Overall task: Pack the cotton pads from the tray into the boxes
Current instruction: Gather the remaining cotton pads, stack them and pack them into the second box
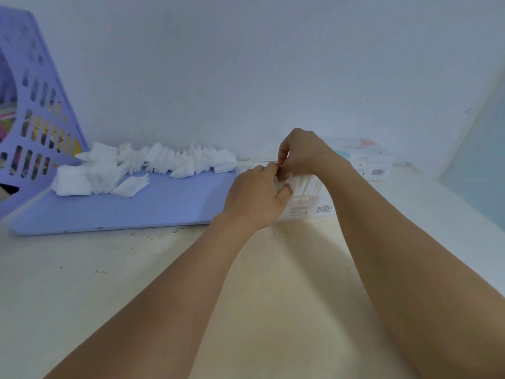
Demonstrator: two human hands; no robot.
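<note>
Several white square cotton pads [153, 168] lie in a loose row and piles along the far side of a flat lilac tray [142, 206]. Just right of the tray stands an open white box [308, 203] with a barcode, packed with upright pads [306, 183]. My left hand [255, 198] grips the box's left end, fingers curled over the pads there. My right hand [299, 153] hovers above the same end, fingertips pinching pads at the box's top. A second box [366, 160] sits closed against the wall behind it.
A lilac perforated file rack [35, 116] stands at the far left beside the tray. The white wall runs close behind everything. A pale panel [475, 160] rises at the right. The cream tabletop [164, 269] shows small dark specks.
</note>
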